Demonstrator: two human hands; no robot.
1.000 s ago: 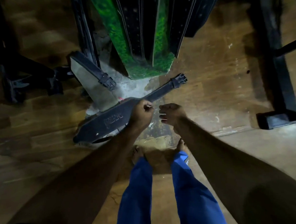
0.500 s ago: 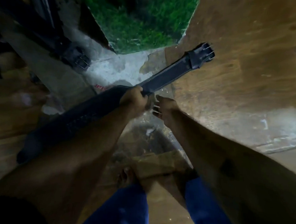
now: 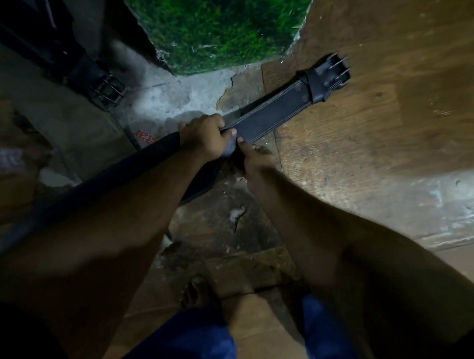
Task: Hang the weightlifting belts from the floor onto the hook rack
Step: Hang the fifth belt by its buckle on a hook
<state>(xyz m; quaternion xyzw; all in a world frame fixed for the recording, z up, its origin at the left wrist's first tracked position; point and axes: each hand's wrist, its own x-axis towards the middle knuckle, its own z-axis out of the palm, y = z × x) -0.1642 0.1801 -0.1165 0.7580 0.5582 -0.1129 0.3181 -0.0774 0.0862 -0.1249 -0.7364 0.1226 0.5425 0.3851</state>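
Both hands, left (image 3: 202, 137) and right (image 3: 254, 159), are gripping the belt (image 3: 272, 114) mid-strap, raised over the floor (image 3: 370, 131), hanging not yet done; rack not showing.

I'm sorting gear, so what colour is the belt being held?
Black, with pale stitching along its edges, seen in the head view: the belt.

Gym or weight-training room, dimly lit. Evidence: black leather weightlifting belt (image 3: 272, 109) with double-prong buckle toward 1 o'clock; second buckled belt (image 3: 103, 88) at 10 o'clock; worn wood-look floor (image 3: 384, 118) at 3 o'clock, peeled to bare concrete (image 3: 177, 99) near centre; green artificial turf panel (image 3: 219, 27) at 12 o'clock. Dark equipment at 11 o'clock, type indistinct.
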